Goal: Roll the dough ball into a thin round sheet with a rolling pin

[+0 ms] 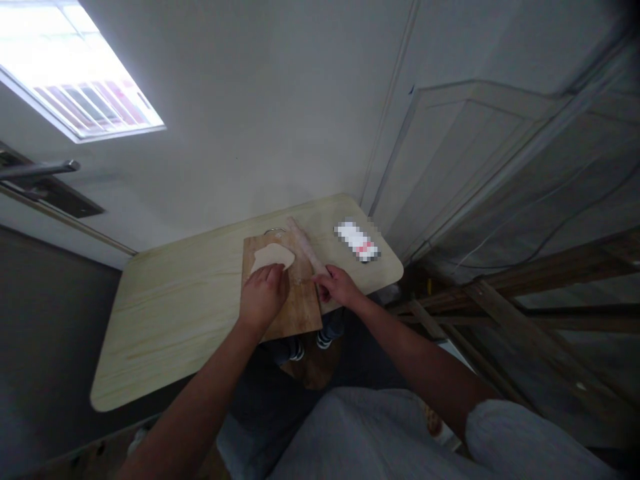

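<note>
A flattened sheet of pale dough [273, 255] lies on a wooden cutting board [295, 319], with an uneven outline. My left hand [265, 290] covers the near part of the dough, its fingers bent and closed on that edge; the fingertips are partly hidden. My right hand [340, 287] is wrapped round the near end of a floury rolling pin [306, 247]. The pin slants away from me along the board's right side, apart from the dough. Flour is scattered on the board between the two.
The board rests on a light wood-grain table [165, 313] and reaches its near edge. A phone-like object [357, 241], its screen blurred out, lies to the right. Behind the table stands a white door [250, 133] with a metal handle [45, 170]. Wooden beams [525, 280] are at right.
</note>
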Tool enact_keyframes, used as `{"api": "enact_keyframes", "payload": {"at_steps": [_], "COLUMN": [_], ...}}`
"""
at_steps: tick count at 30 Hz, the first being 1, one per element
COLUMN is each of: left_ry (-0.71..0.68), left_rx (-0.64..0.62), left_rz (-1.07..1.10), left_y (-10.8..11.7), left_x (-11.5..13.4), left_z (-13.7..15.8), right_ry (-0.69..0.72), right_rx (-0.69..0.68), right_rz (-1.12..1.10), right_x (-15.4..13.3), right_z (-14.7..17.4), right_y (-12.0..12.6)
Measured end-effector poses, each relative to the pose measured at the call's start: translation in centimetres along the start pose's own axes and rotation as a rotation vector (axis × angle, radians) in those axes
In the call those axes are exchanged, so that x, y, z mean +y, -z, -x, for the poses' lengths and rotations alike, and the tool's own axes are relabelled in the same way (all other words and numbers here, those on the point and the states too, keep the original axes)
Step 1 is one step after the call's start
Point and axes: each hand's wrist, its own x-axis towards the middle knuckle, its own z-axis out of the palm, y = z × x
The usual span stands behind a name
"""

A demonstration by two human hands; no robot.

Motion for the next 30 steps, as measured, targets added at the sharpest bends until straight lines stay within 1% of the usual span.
{"api": "enact_keyframes", "payload": {"at_steps": [1, 2, 6, 7, 8, 10, 13, 16, 18, 20, 22, 25, 30], "left_ry": [-0.008, -0.044, -0.326, -0.356, -0.352, -0.296, -0.111, 0.049, 0.123, 0.181, 0.207, 0.198, 0.168], "left_rx": [0.011, 0.006, -0.091, -0.096, -0.095, -0.077, -0.076, -0.098, -0.094, -0.080, -0.084, -0.111, -0.099], "left_rz": [0.028, 0.059, 0.156, 0.168, 0.170, 0.152, 0.125, 0.168, 0.179, 0.140, 0.088, 0.056, 0.062], "left_y": [0.0, 0.1, 0.8, 1.2, 1.5, 2.2, 2.6, 2.2, 1.7, 1.0, 0.4, -0.1, -0.1], "left_x": [0.0, 0.0, -0.8, -1.2, -1.7, -2.8, -3.7, -3.2, -2.4, -1.7, -1.3, -1.5, -1.9], "left_z": [0.1, 0.4, 2.7, 3.5, 4.2, 5.7, 7.3, 7.9, 7.9, 7.8, 7.7, 7.7, 7.8], "right_ry": [0.004, 0.006, 0.041, 0.050, 0.055, 0.059, 0.062, 0.060, 0.063, 0.069, 0.067, 0.068, 0.062], "right_rx": [-0.003, -0.003, 0.015, 0.016, 0.015, 0.012, 0.025, 0.036, 0.037, 0.040, 0.040, 0.032, 0.020], "right_rz": [0.004, 0.010, 0.046, 0.058, 0.070, 0.094, 0.120, 0.131, 0.143, 0.168, 0.198, 0.209, 0.193], "right_x": [0.0, 0.1, 0.3, 0.4, 0.5, 0.6, 0.7, 0.7, 0.6, 0.5, 0.5, 0.5, 0.5], "right_z": [0.0, 0.1, 0.2, 0.2, 0.2, 0.2, 0.2, 0.3, 0.4, 0.5, 0.5, 0.6, 0.7], "right_y": [0.0, 0.0, 0.0, 0.0, 0.0, 0.0, -0.1, -0.2, -0.2, -0.1, 0.0, 0.0, -0.1]}}
